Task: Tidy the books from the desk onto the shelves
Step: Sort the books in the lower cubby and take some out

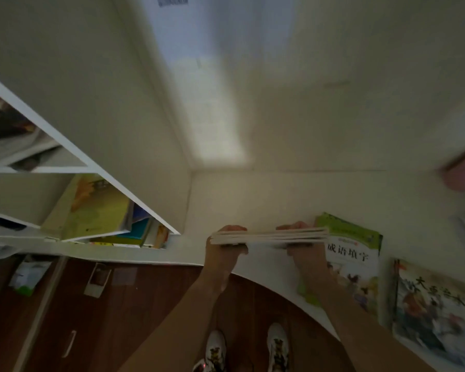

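The shelves (97, 210) stand to the left of both hands, already holding some books, with the desk (266, 200) beneath the hands. This looks like the carrying step: a stack of books (269, 236) is clamped between the left hand (224, 249) and the right hand (305, 251), one at each end. Next, I judge, it swings left into a shelf compartment. A green book (356, 253) lies just right of the right hand.

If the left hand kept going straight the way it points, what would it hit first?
Probably nothing soon: the left hand, gripping the stack of books, points across bare white desk toward the wall. Depth is hard to judge.
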A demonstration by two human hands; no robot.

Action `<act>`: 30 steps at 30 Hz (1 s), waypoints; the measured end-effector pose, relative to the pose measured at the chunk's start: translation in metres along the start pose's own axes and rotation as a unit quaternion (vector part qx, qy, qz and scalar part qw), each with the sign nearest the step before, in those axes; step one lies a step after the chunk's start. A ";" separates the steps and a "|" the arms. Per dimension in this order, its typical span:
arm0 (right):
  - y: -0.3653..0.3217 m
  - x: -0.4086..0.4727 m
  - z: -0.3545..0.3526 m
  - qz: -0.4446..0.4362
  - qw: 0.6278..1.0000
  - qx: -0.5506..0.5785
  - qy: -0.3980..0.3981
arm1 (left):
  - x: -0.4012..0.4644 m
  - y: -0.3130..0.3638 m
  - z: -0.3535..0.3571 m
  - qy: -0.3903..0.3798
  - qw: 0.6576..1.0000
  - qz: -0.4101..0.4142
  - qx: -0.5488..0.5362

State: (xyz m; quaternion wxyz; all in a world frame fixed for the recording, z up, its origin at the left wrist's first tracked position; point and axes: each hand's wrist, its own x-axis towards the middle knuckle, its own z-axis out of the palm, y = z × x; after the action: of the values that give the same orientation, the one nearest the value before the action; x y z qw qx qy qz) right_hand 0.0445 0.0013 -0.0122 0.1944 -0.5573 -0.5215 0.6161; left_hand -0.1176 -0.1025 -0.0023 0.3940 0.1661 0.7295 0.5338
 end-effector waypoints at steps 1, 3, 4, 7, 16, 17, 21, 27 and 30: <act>-0.003 0.003 0.001 0.007 1.000 0.001 0.013 | 0.000 0.002 0.001 0.009 1.000 -0.019 -0.022; -0.012 0.003 0.002 -0.004 0.999 0.001 0.038 | -0.004 0.018 0.001 0.025 0.997 -0.050 -0.050; -0.023 -0.002 0.001 -0.017 0.999 0.001 0.036 | -0.009 0.030 -0.002 0.025 0.997 -0.057 -0.055; -0.079 -0.043 -0.007 -0.098 0.995 0.001 -0.012 | -0.032 0.081 -0.019 0.009 0.997 -0.042 -0.066; -0.310 -0.216 -0.007 -0.463 0.885 0.035 -0.038 | -0.165 0.334 -0.109 0.023 0.978 0.187 -0.090; -0.333 -0.236 -0.003 -0.496 0.866 0.043 -0.030 | -0.180 0.355 -0.124 0.025 0.973 0.214 -0.086; -0.411 -0.296 0.006 -0.555 0.819 0.131 -0.060 | -0.225 0.417 -0.172 0.038 0.940 0.332 -0.068; -0.539 -0.322 0.030 -0.526 0.798 0.239 -0.168 | -0.254 0.489 -0.211 0.132 0.829 0.542 0.029; -0.606 -0.305 0.056 -0.528 0.804 0.194 -0.193 | -0.240 0.525 -0.214 0.313 0.739 0.587 0.109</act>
State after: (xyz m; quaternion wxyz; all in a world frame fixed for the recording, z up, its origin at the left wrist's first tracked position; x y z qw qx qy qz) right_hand -0.1199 -0.0426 0.6469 0.4889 -0.0164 -0.6317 0.6014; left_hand -0.2195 -0.2033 0.5963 -0.2681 0.4269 0.6230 0.5982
